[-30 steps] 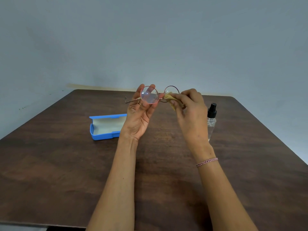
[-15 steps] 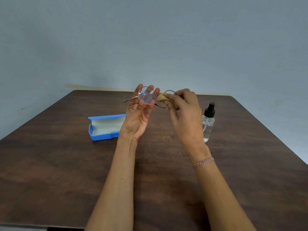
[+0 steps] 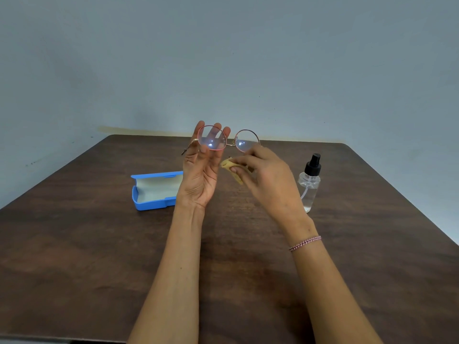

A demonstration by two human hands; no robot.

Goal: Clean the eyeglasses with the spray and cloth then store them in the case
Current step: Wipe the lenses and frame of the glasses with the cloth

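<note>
Both forearms are bare. A thin braided bracelet of red and white threads sits around the wrist of the right hand.

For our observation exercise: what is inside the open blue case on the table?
The blue case shows only its pale lining; one end is hidden behind the left hand, so that part cannot be checked.

tallying things by kind, seven kinds in all.
showing one pair of eyeglasses with two round lenses, one cloth, one spray bottle, one case, one table, one wrist bracelet, and two hands, the left hand and the right hand.
</note>
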